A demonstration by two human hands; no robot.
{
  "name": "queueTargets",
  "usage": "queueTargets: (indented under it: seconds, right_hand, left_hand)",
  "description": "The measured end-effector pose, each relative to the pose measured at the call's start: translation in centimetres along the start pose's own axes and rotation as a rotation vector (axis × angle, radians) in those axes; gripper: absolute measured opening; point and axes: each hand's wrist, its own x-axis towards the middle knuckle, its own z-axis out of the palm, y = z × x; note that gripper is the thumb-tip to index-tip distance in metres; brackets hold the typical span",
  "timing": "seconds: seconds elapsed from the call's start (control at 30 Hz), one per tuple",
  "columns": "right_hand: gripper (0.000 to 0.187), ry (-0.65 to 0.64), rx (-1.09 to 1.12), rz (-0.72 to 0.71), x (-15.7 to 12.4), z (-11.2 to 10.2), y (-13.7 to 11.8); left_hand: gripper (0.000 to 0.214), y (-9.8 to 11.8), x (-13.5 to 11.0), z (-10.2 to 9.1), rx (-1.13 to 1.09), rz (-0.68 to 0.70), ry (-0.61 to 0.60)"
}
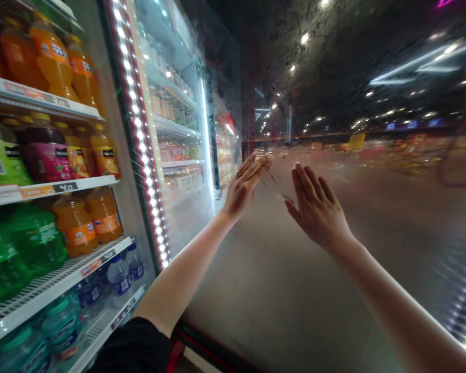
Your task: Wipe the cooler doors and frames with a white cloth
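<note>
A large fogged glass door [264, 280] of the drinks fridge stands open in front of me. My right hand [320, 207] is laid flat on or just against the glass, fingers stretched out and thumb apart. My left hand [243, 189], with a ring on one finger, reaches to the glass too, its fingers extended and close together. At its fingertips is a small pale patch [263, 154] that I cannot make out. Between my hands a thin light streak [285, 198] shows near the right thumb; it may be a mark or the edge of something clear.
To the left are fridge shelves [58, 187] with price strips and several bottles: orange soda [54, 52], green soda [34, 233] and water [120, 280]. A bright LED strip [134, 114] runs down the fridge frame. Shop lights and reflections show in the glass.
</note>
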Motion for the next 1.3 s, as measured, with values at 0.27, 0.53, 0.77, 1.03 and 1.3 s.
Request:
queueTargets:
  seconds: [0.27, 0.53, 0.77, 1.03, 1.3]
  right_hand:
    - [0.097, 0.001, -0.011, -0.001, 0.0, -0.2, -0.1]
    - [0.095, -0.017, -0.002, -0.006, 0.0, -0.2, 0.3]
    - [0.076, 0.125, 0.291, 0.056, 1.1, -0.1, 1.1]
    - [0.088, 0.305, 0.547, 0.005, 3.5, 1.4, 1.0]
    - [0.037, 0.420, 0.521, 0.219, 3.6, 0.3, 1.1]
  left_hand:
    - [0.082, -1.7, 2.8, 0.1, -0.019, -0.118, 0.143]
    - [0.077, 1.1, 0.6, 0.9, 0.001, 0.106, -0.060]
    - [0.050, 0.9, -0.6, 0.7, -0.173, -0.060, 0.120]
    - [0.048, 7.4, 3.2, 3.8, -0.696, -0.503, 0.281]
    - [0.030, 7.2, 0.2, 1.7, -0.424, -0.353, 0.214]
